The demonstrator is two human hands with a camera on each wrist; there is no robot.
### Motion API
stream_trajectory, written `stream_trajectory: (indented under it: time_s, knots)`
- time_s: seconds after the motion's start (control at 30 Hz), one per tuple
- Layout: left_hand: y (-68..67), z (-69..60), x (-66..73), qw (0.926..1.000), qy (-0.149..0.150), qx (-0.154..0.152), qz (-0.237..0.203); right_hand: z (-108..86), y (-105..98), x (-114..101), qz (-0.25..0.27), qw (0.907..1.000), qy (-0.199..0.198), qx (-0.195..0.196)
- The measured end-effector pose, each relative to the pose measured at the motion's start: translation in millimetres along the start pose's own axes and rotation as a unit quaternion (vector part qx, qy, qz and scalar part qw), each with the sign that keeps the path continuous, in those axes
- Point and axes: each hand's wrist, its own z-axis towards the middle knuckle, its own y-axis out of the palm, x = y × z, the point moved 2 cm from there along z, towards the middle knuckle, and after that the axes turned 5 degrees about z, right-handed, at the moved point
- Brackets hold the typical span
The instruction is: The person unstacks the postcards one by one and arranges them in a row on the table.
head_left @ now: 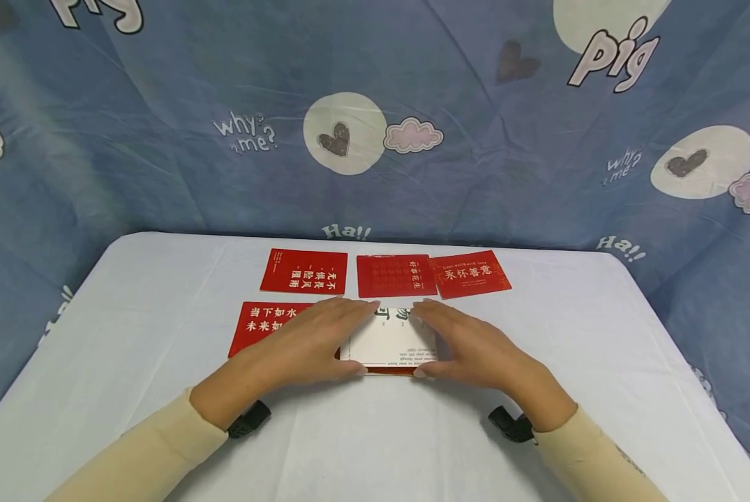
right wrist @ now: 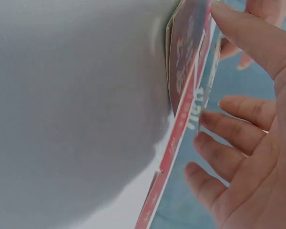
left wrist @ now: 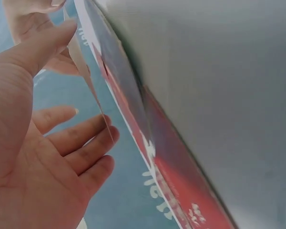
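A white card [head_left: 388, 341] with dark green characters and small print is held level between both hands, a little above the table. My left hand [head_left: 318, 341] grips its left side, thumb at the near corner and fingertips at the far corner. On the right side, my right hand [head_left: 475, 341] holds it the same way. The left wrist view shows the card [left wrist: 79, 57] edge-on and apart from the cards below. Under it, a red-orange card edge [head_left: 390, 371] shows; the rest is covered. A red card [head_left: 264, 324] lies partly behind my left hand.
Along the back of the white-covered table [head_left: 362, 446] lie three red cards: a left one [head_left: 303, 272], a middle one [head_left: 395, 276] and a tilted right one [head_left: 471, 273]. The last two touch or overlap. A blue printed cloth [head_left: 462, 188] hangs behind.
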Motion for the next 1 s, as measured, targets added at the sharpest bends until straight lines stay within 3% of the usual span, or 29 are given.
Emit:
stream_trajectory:
  time_s: [0.4, 1.0]
  knots:
    - [-4.5, 13.6, 11.7, 0.9999, -0.011, -0.01, 0.004, -9.2, -11.2, 4.3, -0.015, 0.9997, 0.016, 0.006]
    - [4.1, 39.8, 36.2, 0.9996, 0.027, 0.002, 0.012, -30.2, -25.8, 20.8, -0.024, 0.9993, 0.026, 0.015]
